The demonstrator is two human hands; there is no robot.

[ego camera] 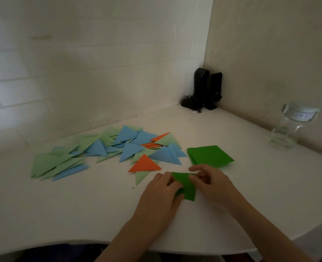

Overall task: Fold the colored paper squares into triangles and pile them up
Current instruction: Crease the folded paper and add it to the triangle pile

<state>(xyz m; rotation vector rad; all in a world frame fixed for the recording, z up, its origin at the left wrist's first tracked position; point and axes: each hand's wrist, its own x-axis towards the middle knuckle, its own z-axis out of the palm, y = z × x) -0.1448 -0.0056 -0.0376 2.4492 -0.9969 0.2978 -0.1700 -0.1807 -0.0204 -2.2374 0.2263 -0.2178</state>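
Observation:
A dark green paper (185,186), partly folded, lies on the white table between my hands. My left hand (161,193) presses on its left side with the fingers lying over the paper. My right hand (211,183) pinches its upper right corner with curled fingers. Behind my right hand lies a small stack of dark green squares (210,155). Folded triangles in light green, blue and orange (107,150) are spread over the table to the left, with an orange triangle (145,164) nearest my hands.
A clear glass jar with a lid (288,129) stands at the right by the wall. Black speakers with a cable (203,89) stand in the far corner. The table's curved front edge (175,249) runs just under my forearms.

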